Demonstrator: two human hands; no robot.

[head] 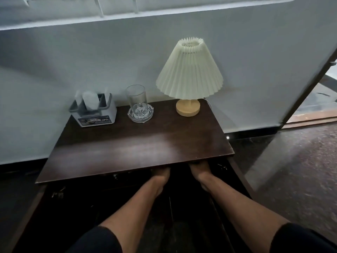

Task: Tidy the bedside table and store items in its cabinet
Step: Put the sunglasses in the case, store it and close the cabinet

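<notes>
Closest to us we saw two bare arms in short dark sleeves [96, 240]. Both arms reached forward and down, side by side, toward the dark space under the table top. They were a little apart and pointed inward as they went.

The left hand [162, 175] was past the wrist in the shadow. Its fingers went under the front edge of the top, so we could not tell if they were open or closed, or if they held anything. The right hand [200, 172] was the same. Its fingers were hidden under the edge too, and we could not tell how they were set. The two hands were near each other but not touching.

Below the arms was the open cabinet [113, 194] of the bedside table. It was very dark inside. We saw small shiny metal bits near its left and right sides, but we could not tell what they were.

Above the hands was the dark brown top of the bedside table [131, 148]. Its front part was bare. Three things stood in a row at the back, by the pale wall [73, 61]. On the left was a grey and white tissue holder [94, 112] with white tissues sticking up. In the middle a tall clear glass [136, 97] stood upright on a cut-glass dish [140, 112]. On the right stood a lamp [189, 73] with a cream pleated shade and a round wooden base.
</notes>
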